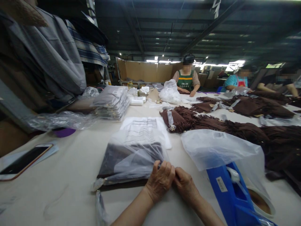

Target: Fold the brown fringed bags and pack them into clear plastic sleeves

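A folded dark brown fringed-looking textile lies flat inside a clear plastic bag (134,160) on the table in front of me. At the bag's near right corner, my left hand (161,179) has its fingers curled down on the plastic. My right hand (185,183) is close beside it, thumb and fingers pinched at the same corner. Just what lies between the right fingertips is hidden. Under the far side of the bag is a white printed plastic bag (143,128). A strip of dark cloth shows below the bag's near edge.
Right of my hands stands a blue tape dispenser (225,191), partly under an empty clear bag (218,147). Brown fringed scarves (249,131) are heaped beyond. Packed bags (110,103) are stacked back left. A phone (23,161) lies at left. Several people (187,80) work across the table.
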Action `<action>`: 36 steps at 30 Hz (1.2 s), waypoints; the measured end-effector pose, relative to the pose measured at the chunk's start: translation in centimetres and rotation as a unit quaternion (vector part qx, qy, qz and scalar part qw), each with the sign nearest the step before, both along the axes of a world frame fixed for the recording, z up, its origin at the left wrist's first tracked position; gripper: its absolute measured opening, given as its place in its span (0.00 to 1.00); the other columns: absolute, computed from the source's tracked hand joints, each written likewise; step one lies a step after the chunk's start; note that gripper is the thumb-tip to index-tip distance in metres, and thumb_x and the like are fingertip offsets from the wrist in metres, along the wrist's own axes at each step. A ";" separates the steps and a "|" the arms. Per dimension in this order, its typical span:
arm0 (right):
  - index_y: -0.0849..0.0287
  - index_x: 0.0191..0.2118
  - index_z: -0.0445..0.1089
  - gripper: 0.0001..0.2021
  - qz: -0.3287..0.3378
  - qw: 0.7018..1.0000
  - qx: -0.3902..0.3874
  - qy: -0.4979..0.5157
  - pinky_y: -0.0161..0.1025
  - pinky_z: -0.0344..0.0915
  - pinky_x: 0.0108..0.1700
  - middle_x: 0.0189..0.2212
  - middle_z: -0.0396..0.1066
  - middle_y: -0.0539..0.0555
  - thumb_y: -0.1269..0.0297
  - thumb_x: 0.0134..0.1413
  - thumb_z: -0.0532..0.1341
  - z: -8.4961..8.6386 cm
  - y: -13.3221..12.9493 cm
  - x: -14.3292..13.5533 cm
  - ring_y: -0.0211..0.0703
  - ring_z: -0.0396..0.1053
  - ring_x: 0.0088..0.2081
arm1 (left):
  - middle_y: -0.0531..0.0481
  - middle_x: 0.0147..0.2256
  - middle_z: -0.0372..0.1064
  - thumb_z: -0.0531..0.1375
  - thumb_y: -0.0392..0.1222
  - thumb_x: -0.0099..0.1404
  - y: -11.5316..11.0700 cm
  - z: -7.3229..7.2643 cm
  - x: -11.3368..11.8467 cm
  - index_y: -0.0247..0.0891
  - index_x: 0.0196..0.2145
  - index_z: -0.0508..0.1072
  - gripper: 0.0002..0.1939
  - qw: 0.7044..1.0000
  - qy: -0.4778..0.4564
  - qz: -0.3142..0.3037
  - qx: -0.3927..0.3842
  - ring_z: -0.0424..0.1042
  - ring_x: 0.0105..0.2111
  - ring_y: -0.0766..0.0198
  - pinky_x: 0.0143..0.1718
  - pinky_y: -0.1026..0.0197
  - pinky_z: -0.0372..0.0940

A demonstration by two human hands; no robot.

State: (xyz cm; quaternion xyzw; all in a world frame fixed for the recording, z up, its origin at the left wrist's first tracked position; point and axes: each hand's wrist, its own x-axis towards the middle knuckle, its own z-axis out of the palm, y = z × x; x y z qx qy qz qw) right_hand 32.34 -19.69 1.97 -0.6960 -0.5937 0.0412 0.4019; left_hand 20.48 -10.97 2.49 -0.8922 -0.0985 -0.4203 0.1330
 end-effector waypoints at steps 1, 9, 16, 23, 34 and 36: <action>0.57 0.22 0.58 0.10 0.003 1.000 -0.001 0.002 0.30 0.60 0.22 0.18 0.63 0.47 0.66 0.54 0.50 0.0 -0.1 0.0 0.35 0.61 0.20 | 0.44 0.40 0.66 0.42 0.31 0.67 0.4 0.0 0.0 0.29 0.43 0.67 0.16 1.000 0.015 -0.013 0.018 0.61 0.45 0.59 0.49 0.51 0.50; 0.57 0.25 0.63 0.11 0.054 0.996 -0.070 0.023 0.31 0.64 0.25 0.19 0.67 0.48 0.60 0.55 0.52 -0.6 -0.6 0.4 0.37 0.67 0.22 | 0.45 0.41 0.65 0.49 0.43 0.67 0.5 1.9 -1.6 0.33 0.44 0.66 0.14 0.995 0.102 -0.004 0.014 0.61 0.46 0.57 0.50 0.49 0.53; 0.63 0.48 0.62 0.16 -0.030 0.978 0.106 -0.177 0.37 0.70 0.34 0.33 0.70 0.58 0.61 0.55 0.56 -0.7 -1.7 -2.4 0.43 0.71 0.32 | 0.43 0.44 0.69 0.50 0.41 0.63 3.9 3.2 -17.2 0.37 0.44 0.67 0.14 0.896 -0.088 0.261 -0.348 0.65 0.47 0.57 0.51 0.51 0.60; 0.63 0.52 0.64 0.21 0.189 0.914 0.174 -0.314 0.43 0.64 0.48 0.46 0.70 0.59 0.78 0.52 0.47 0.8 4.0 -12.9 0.47 0.66 0.48 | 0.43 0.40 0.71 0.51 0.33 0.56 7.8 0.2 -22.8 0.32 0.44 0.67 0.17 0.810 -0.089 0.326 -0.478 0.72 0.37 0.63 0.40 0.61 0.67; 0.67 0.53 0.62 0.22 0.142 0.885 0.138 -0.421 0.47 0.59 0.50 0.49 0.68 0.59 0.78 0.53 0.46 -0.7 7.6 -16.1 0.50 0.63 0.50 | 0.55 0.20 0.58 0.49 0.37 0.58 9.2 1.1 -20.7 0.39 0.18 0.60 0.12 0.794 -0.079 0.288 -0.529 0.62 0.25 0.66 0.32 0.65 0.58; 0.68 0.52 0.63 0.21 0.128 0.876 0.142 -0.444 0.48 0.60 0.48 0.48 0.69 0.61 0.79 0.53 0.46 -0.6 7.8 -15.9 0.52 0.64 0.49 | 0.57 0.18 0.55 0.49 0.40 0.58 9.0 1.0 -20.7 0.40 0.17 0.57 0.12 0.784 -0.082 0.280 -0.549 0.59 0.23 0.67 0.29 0.66 0.57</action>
